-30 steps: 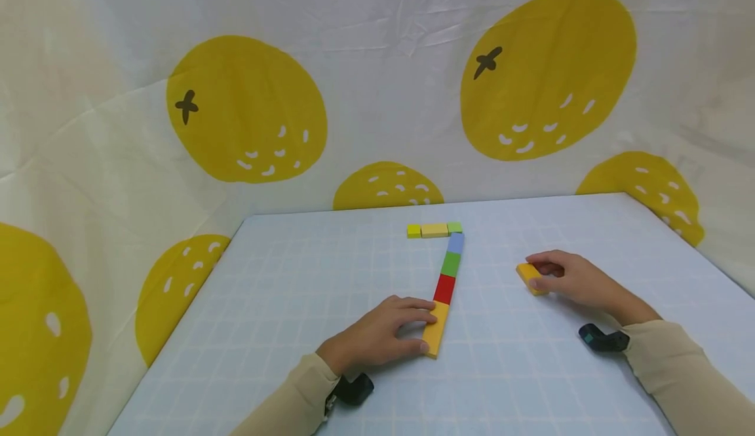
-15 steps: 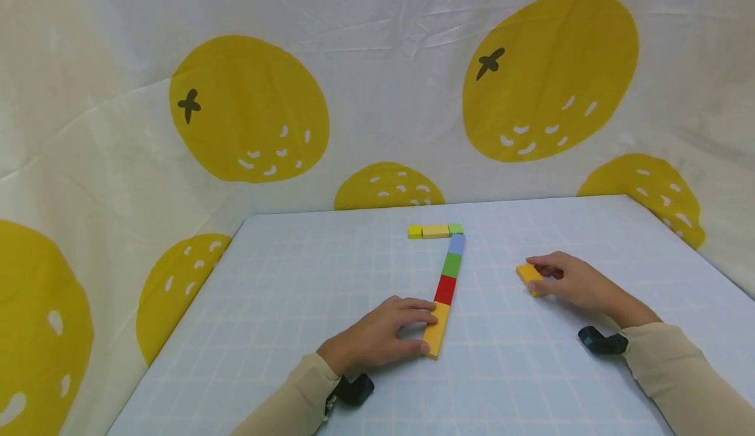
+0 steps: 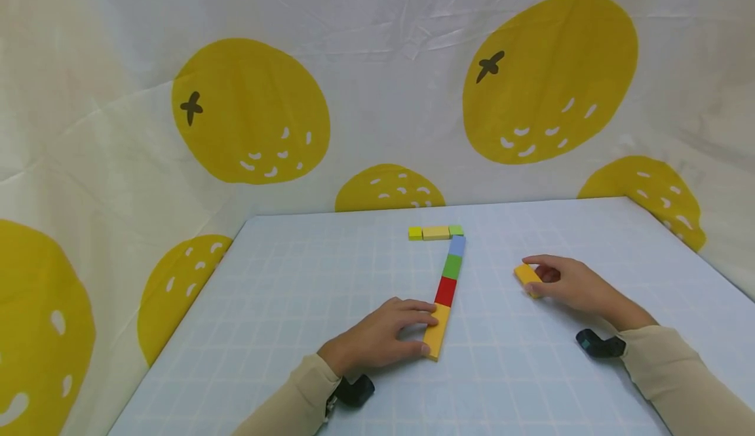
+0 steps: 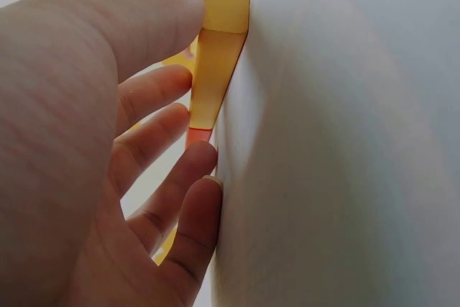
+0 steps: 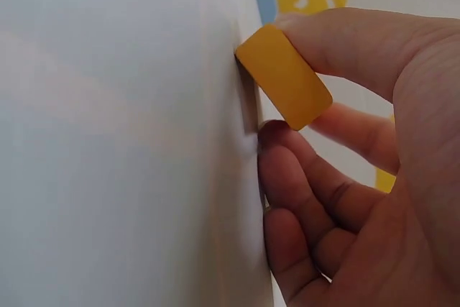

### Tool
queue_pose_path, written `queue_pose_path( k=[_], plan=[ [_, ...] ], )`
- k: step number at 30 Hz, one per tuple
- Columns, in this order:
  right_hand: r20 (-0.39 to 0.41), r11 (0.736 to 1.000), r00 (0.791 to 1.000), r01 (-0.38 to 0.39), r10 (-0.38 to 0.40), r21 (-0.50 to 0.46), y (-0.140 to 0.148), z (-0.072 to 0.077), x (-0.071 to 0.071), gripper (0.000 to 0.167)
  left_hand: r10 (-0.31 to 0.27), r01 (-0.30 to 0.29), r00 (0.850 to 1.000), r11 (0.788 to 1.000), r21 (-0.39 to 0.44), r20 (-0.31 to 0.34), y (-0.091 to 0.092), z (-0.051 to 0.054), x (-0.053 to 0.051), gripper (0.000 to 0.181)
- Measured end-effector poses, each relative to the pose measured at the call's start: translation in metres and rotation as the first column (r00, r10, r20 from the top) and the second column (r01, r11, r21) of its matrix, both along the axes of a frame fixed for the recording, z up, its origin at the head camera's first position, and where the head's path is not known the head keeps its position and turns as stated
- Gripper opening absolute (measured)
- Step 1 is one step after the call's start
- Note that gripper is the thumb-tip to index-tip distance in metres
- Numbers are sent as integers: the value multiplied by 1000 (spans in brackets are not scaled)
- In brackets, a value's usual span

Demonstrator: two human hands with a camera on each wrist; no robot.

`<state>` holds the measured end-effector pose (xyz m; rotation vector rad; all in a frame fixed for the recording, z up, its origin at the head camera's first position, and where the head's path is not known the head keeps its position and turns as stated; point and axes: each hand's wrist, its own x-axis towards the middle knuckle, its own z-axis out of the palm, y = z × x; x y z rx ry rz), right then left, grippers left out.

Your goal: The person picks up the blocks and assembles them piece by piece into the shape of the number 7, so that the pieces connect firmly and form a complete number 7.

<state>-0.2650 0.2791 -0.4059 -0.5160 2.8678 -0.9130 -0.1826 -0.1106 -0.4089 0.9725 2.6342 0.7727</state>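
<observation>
In the head view, a long row of blocks runs toward me. It has a blue block [image 3: 457,245], a green block [image 3: 451,267], a red block [image 3: 445,291] and, nearest me, a yellow-orange block [image 3: 434,339]. My left hand [image 3: 380,334] touches that nearest block from the left with thumb and fingertips, the fingers fairly straight. To the right of the row, my right hand [image 3: 573,283] pinches another yellow-orange block [image 3: 526,280] between thumb and fingers. The right wrist view shows this held block [image 5: 284,77] tilted against the table surface, its other fingers curled below it.
At the row's far end, a yellow block [image 3: 415,233], a beige block [image 3: 436,233] and a light green block [image 3: 456,230] lie crosswise in line. A pale checked cloth [image 3: 283,278] covers the table. Behind stands a white curtain [image 3: 395,95] with yellow fruit prints.
My right hand has shifted slightly to the left with its pinched block, which has turned little. My left hand stays on the row's nearest block.
</observation>
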Motion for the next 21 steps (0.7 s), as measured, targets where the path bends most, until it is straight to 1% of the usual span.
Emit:
queue_pose_path(
  k=[7,10,15,18,21],
  plan=[
    [-24,1000,1000,-9,9,-6,-2,1,2,65,5,-5,1000,1000,-5,-4,1,-2,0,43],
    [-29,1000,1000,-9,9,-19,-3,1,3,60,7,-7,1000,1000,-5,-5,1,-2,0,43],
    [-4,998,1000,10,-10,-54,-4,1,3,53,6,-6,1000,1000,-3,-8,1,-3,0,44],
    [19,995,999,34,-32,-94,-4,0,2,52,2,-2,1000,1000,-1,-11,0,-3,0,43],
    [47,983,998,48,-40,-176,-5,-2,1,52,7,-7,1000,1000,-10,0,-1,-1,0,43]
  ],
)
